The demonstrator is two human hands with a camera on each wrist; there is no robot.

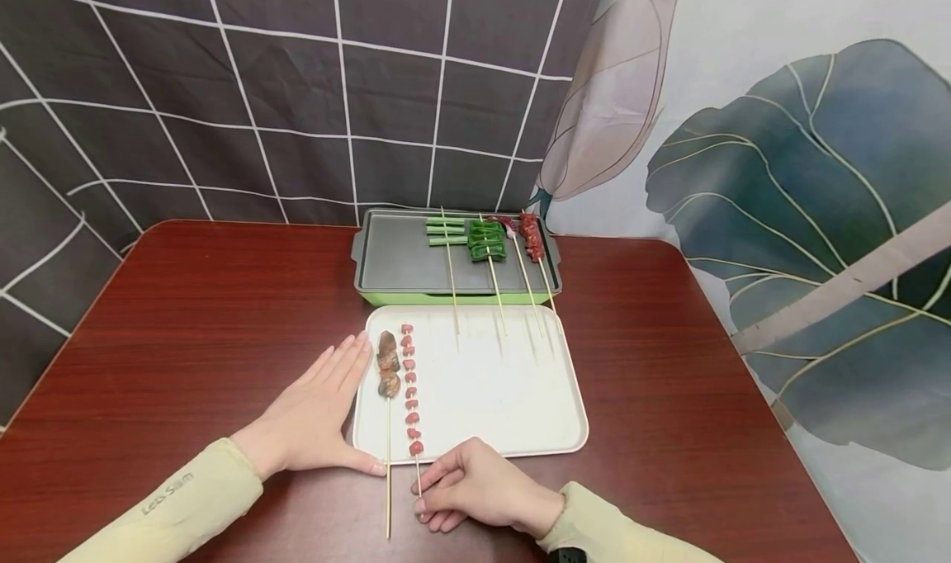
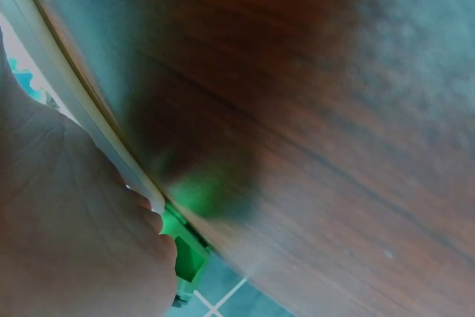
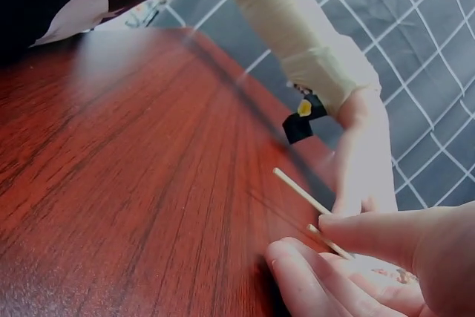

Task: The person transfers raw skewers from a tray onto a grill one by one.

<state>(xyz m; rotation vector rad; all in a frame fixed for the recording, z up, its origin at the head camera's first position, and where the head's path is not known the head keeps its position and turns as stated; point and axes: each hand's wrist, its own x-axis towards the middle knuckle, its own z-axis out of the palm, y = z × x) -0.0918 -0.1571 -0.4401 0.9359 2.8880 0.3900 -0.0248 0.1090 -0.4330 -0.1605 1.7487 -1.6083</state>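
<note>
A white tray (image 1: 505, 406) lies on the table in the head view. My left hand (image 1: 315, 414) rests along its left edge, fingers straight and thumb spread near the front corner; the left wrist view shows the palm (image 2: 82, 213) against the tray's side (image 2: 89, 120). Between thumb and fingers, my right hand (image 1: 479, 489) pinches the bare lower end of a skewer of small red pieces (image 1: 412, 418), which lies over the tray. Left of it is a skewer of brown chunks (image 1: 389, 365), its stick sticking out past the front edge. Both stick ends (image 3: 297, 189) show in the right wrist view.
Behind the tray stands a grey grill pan (image 1: 394, 257) with a green base. Across its right half lie skewers of green stalks (image 1: 446, 231), green leaves (image 1: 486, 241), a dark red piece (image 1: 508, 224) and red meat (image 1: 531, 237), their sticks reaching over the tray. A gridded cloth (image 1: 297, 92) hangs behind.
</note>
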